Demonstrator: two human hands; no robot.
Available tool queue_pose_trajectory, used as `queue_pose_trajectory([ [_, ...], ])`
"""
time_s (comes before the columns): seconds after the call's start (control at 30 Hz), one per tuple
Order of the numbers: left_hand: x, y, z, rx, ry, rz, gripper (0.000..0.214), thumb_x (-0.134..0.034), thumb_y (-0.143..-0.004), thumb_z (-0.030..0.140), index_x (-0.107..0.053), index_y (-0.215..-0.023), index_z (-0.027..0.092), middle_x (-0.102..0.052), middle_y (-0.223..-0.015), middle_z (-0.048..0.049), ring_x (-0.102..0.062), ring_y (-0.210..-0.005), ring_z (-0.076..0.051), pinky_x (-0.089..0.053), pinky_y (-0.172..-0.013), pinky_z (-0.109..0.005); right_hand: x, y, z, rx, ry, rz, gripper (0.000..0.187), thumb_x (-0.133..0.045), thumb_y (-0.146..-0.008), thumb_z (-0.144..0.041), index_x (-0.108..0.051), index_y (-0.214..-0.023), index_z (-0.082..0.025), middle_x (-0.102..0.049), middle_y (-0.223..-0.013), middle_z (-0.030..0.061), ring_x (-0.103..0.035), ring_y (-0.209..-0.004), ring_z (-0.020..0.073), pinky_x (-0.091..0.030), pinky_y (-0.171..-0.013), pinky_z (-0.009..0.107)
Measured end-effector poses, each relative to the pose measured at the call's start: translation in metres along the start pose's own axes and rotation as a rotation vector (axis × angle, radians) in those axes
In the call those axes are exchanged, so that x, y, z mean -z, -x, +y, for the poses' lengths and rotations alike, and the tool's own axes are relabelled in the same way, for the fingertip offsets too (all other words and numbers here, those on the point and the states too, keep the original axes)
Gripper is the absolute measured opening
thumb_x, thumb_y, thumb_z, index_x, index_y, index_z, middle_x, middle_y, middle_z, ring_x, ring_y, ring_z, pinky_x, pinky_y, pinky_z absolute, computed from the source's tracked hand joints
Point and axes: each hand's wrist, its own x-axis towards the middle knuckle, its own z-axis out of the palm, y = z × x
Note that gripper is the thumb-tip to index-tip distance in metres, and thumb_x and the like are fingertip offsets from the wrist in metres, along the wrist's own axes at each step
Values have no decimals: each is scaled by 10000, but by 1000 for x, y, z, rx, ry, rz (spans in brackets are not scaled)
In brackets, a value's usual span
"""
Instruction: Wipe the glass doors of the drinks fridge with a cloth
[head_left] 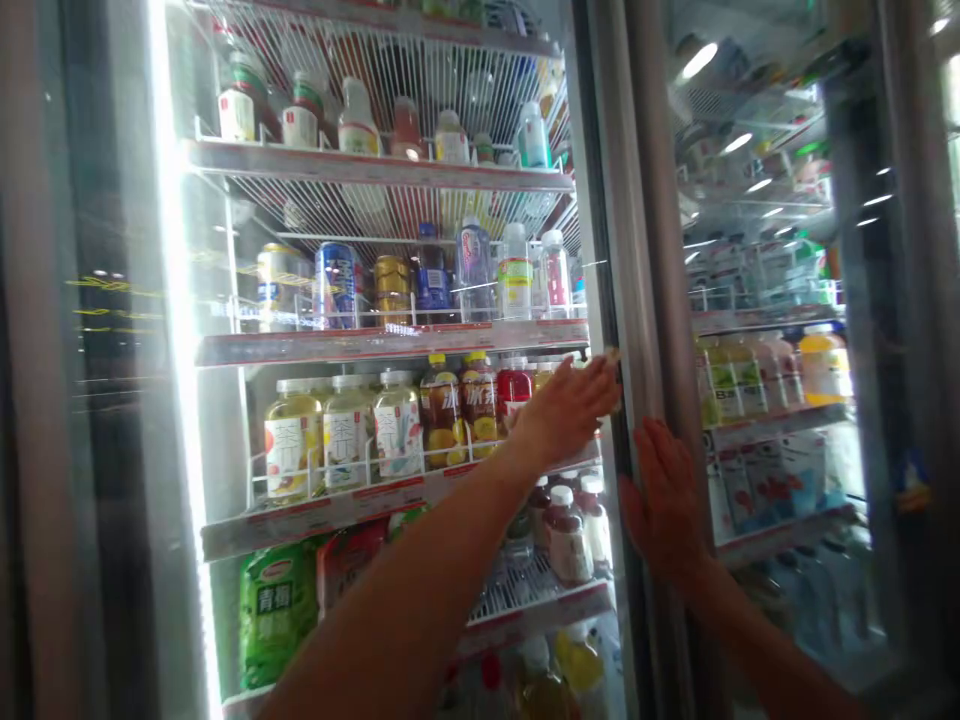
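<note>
Shop refrigeration fills my feed from the one head camera: a glass-door drinks cooler (184, 420) with a bright light strip down its left side and a metal door frame (649, 250) running up the middle, with a second glass door (772, 190) to its right. Four wire-fronted shelves show behind the left glass. On the top shelf I count seven bottles (356, 125). The next holds three cans (335, 285) and four bottles (474, 270). Below that stand three pale tea bottles (347, 435), two amber iced-tea bottles (459, 405) and one red bottle (514, 392); further right, one more is partly hidden behind the hand. Lower down I see one green pouch (277, 612), one red pouch (349, 565) and about three white-capped bottles (566, 535). My operator's two bare arms reach in from the bottom of the frame. The left hand (566, 410) stretches to the door's edge, its fingertips (611, 358) at the frame, though I can't tell whether they are actually gripping it. The right hand (664, 500) lies flat and open, fingers spread, palm against the metal door frame just below the other hand. I can't tell from here whether the door is closed or slightly ajar.
</note>
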Motion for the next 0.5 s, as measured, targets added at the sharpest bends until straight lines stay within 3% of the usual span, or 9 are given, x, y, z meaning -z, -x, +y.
queue_pose_trajectory([
  [0.13,-39,64,105,-251,20,-57,417,-417,-858,300,-514,-1255,223,-421,-1420,-18,-284,-1360,-207,-213,-1118,-417,19,18,11,-10,19,-7,647,-423,-857,-192,-190,-1459,-227,-333,-1469,113,-331,-1343,280,-326,-1058,537],
  [0.2,-45,103,134,-332,35,-89,409,-423,-853,323,-532,-1242,256,-446,-1402,-1,-304,-1348,-179,-243,-1103,-388,27,23,14,-18,25,-32,650,-420,-856,-193,-185,-1461,-227,-321,-1476,110,-326,-1346,280,-308,-1069,536],
  [0.27,-40,125,132,-399,37,-94,407,-435,-846,321,-536,-1236,270,-452,-1398,12,-315,-1341,-165,-254,-1098,-369,31,27,13,-12,27,-68,650,-420,-858,-201,-181,-1462,-228,-315,-1480,105,-318,-1350,275,-297,-1078,528],
  [0.33,-27,128,104,-372,23,-77,415,-424,-852,301,-510,-1257,264,-444,-1405,9,-308,-1345,-176,-244,-1103,-391,30,33,7,5,26,-105,647,-422,-862,-209,-179,-1462,-225,-318,-1478,106,-308,-1356,267,-288,-1084,518],
  [0.43,-8,114,56,-37,-40,-31,460,-367,-889,298,-404,-1338,209,-374,-1452,-53,-252,-1372,-227,-205,-1101,-481,21,46,-10,7,9,-148,637,-413,-871,-208,-174,-1462,-217,-327,-1472,116,-292,-1364,257,-276,-1086,513],
  [0.5,-6,120,51,54,-46,-31,469,-362,-893,286,-381,-1353,196,-348,-1466,-69,-243,-1376,-247,-196,-1099,-503,13,58,-25,-4,-6,-173,631,-397,-878,-206,-164,-1464,-219,-334,-1469,118,-286,-1367,253,-271,-1086,514],
])
